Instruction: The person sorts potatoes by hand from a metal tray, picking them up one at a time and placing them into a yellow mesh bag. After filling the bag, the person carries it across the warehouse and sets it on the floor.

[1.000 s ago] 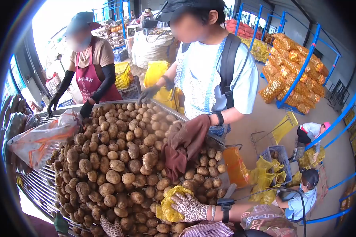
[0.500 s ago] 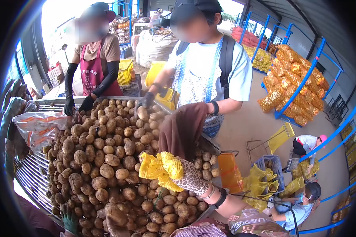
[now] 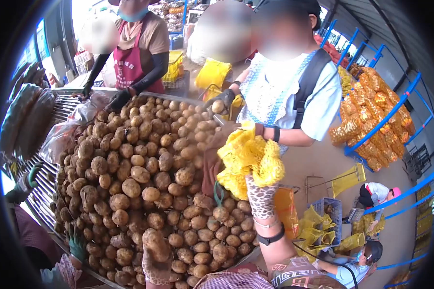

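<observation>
Crumpled in my right hand is a yellow mesh bag point(image 3: 250, 159), which hides the fingers; my right hand point(image 3: 260, 189) shows mainly as a leopard-print cuff above a dark wristband. A green cord point(image 3: 219, 193) hangs by the bag's lower left edge. My left hand point(image 3: 156, 250), with a leopard-print cuff, is low in the middle over the potatoes point(image 3: 140, 174). A muddy brown shape tops it, and I cannot tell whether this is the glove or a potato. Brown cloth point(image 3: 211, 171) lies just left of the bag.
The potatoes heap on a slatted metal sorting table point(image 3: 41, 204). Across it, one person point(image 3: 299, 91) holds a potato point(image 3: 218, 106); another wears a red apron point(image 3: 130, 67). A co-worker's green glove point(image 3: 76, 244) rests at lower left. Crates point(image 3: 337, 212) and stacked filled sacks point(image 3: 376, 118) stand right.
My view has shifted. My right hand has raised the yellow mesh bag up and to the right, and my left hand shows further up. The opposite person's gloved hand has lifted a potato.
</observation>
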### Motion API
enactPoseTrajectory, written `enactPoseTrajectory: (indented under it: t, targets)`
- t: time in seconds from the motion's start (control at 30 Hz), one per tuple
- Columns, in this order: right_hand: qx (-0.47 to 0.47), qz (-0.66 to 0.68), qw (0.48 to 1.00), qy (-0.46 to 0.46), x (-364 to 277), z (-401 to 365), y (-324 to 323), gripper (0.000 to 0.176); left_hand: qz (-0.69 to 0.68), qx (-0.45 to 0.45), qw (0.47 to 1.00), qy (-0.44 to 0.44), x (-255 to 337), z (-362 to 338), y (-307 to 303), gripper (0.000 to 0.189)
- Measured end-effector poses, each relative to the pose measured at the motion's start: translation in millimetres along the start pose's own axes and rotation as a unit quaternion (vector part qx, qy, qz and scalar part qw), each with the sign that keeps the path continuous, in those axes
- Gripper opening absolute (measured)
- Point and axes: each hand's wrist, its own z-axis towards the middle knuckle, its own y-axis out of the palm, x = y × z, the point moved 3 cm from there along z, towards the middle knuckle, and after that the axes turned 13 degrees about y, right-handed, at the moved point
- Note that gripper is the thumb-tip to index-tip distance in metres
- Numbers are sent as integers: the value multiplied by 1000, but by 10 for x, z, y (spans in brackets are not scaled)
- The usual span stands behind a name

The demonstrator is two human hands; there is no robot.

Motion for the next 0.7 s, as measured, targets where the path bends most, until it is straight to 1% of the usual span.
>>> enactPoseTrajectory:
  t: [0.03, 0.07, 0.1, 0.13, 0.17, 0.2, 0.27, 0.3, 0.33, 0.4, 0.43, 0.47, 0.53, 0.57, 0.6, 0.63, 0.67, 0.7]
  targets:
    - [6, 11, 999, -43, -88, 87, -83, 68, -211, 37, 973, -90, 525, -49, 285, 48]
    - [15, 23, 995, -92, -237, 199, -170, 70, -447, 65, 877, -163, 1047, -63, 617, 48]
    - [12, 29, 994, -106, -358, 288, -176, 70, -644, 82, 730, -215, 1442, -57, 888, 48]
    - [9, 25, 992, -124, -483, 348, -168, 68, -723, 83, 647, -228, 1729, -40, 916, 49]
    - [8, 20, 990, -138, -591, 364, -177, 66, -771, 93, 583, -240, 1901, -23, 946, 49]
    - [12, 12, 989, -149, -680, 355, -210, 65, -795, 100, 543, -253, 1965, -21, 951, 49]
    - [29, -4, 986, -166, -802, 311, -321, 61, -816, 97, 502, -268, 2045, 53, 974, 52]
    - [-26, -71, 982, -174, -658, 247, -248, 57, -825, 93, 484, -276, 2097, 104, 995, 54]
    - [-82, -136, 969, -187, -503, 171, -182, 53, -837, 92, 449, -300, 2113, 105, 985, 59]
    - [-131, -108, 969, -181, -691, -75, 69, 46, -835, 99, 451, -301, 2114, 135, 1023, 58]
    - [-142, -92, 974, -149, -523, -152, 197, 43, -842, 90, 426, -317, 2109, 128, 1047, 58]
    - [-225, 21, 974, 21, -541, -216, 309, 42, -851, 86, 399, -330, 2102, 151, 1024, 58]
    - [-232, 84, 968, 36, -485, -387, 439, 41, -857, 123, 396, -307, 2211, 269, 913, 61]
    - [-250, 91, 963, 45, -547, -502, 476, 41, -872, 105, 385, -283, 2173, 266, 888, 61]
    - [-250, 76, 965, -28, -698, -596, 449, 41, -888, 81, 374, -255, 2150, 253, 868, 61]
    - [-243, 61, 963, -103, -810, -681, 423, 40, -864, 108, 414, -265, 2150, 245, 867, 60]
    - [-274, 22, 954, -120, -824, -781, 424, 42, -861, 111, 418, -268, 2098, 214, 896, 60]
    - [-325, 9, 932, -164, -975, -854, 464, 47, -853, 154, 413, -281, 2011, 197, 965, 60]
